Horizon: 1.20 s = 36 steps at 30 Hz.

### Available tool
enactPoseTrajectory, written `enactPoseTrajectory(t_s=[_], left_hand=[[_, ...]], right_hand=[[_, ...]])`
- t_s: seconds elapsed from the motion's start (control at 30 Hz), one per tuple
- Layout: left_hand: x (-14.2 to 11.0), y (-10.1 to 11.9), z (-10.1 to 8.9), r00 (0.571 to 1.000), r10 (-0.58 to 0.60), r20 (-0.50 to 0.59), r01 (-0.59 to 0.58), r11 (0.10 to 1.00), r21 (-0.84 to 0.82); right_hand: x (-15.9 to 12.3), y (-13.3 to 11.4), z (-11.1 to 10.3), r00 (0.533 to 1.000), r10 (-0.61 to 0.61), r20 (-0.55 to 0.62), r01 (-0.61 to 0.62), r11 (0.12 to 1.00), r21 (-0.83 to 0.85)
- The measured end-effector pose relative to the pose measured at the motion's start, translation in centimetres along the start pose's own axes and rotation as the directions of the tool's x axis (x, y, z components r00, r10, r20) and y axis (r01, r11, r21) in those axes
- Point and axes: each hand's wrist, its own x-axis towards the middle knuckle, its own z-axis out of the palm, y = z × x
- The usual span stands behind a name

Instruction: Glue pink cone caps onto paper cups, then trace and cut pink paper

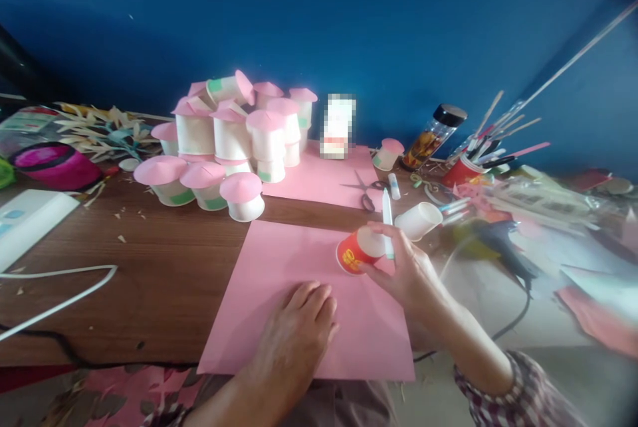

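Now, right hand [403, 267]: grip closed round a red paper cup [353, 251], thumb on the near side and fingers on the far side.
Red cup: above the right half of the near pink sheet [239, 321], leaning, its pale end turned up toward the right; gold marking on the side.
White marker [387, 214]: overlapping the right fingers in view; whether the grip takes it in too, I cannot tell.
Left hand [304, 327]: palm down on that sheet, fingers extended side by side, nothing seen in its grip.
Near pink sheet: along the near edge of the table [149, 274].
White cup [417, 221]: tipped over, just beyond the right hand.
Scissors [367, 188]: blades apart, at the right part of the far pink sheet [309, 181].
Pink-topped cups [232, 135]: clustered toward the table's far edge, some stacked.
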Motion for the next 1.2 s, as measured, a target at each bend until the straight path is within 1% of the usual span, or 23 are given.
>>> enactPoseTrajectory(t_s=[0.17, 0.33, 0.6, 0.83, 1.03, 1.13, 1.2], left_hand=[[0.08, 0.17, -0.18, 1.0, -0.016, 0.002, 0.016, 1.0, 0.001], [0.08, 0.15, -0.27, 1.0, 0.001, 0.0, -0.001, 1.0, 0.004], [-0.03, 0.09, 0.08, 1.0, -0.003, -0.026, 0.003, 1.0, -0.001], [0.08, -0.01, 0.06, 1.0, -0.006, -0.011, 0.006, 1.0, 0.0], [0.02, 0.07, 0.17, 1.0, 0.0, -0.002, 0.0, 1.0, 0.005], [0.05, 0.07, -0.19, 1.0, 0.001, 0.008, -0.001, 1.0, -0.011], [0.21, 0.02, -0.77, 1.0, -0.013, 0.023, 0.014, 0.998, -0.066]], right_hand=[[0.11, -0.21, -0.35, 1.0, 0.016, 0.023, -0.016, 1.0, 0.011], [0.18, -0.23, -0.67, 0.998, 0.035, 0.062, -0.034, 0.999, -0.006], [0.29, -0.25, -0.85, 0.995, 0.051, 0.085, -0.05, 0.999, -0.015], [0.26, 0.03, -0.48, 0.997, 0.038, 0.066, -0.039, 0.999, 0.011], [0.18, 0.02, -0.57, 0.996, 0.049, 0.074, -0.051, 0.998, 0.021], [0.15, 0.03, -0.49, 0.997, 0.039, 0.067, -0.04, 0.999, 0.02], [0.17, 0.03, -0.44, 0.997, 0.038, 0.063, -0.039, 0.999, 0.013]])
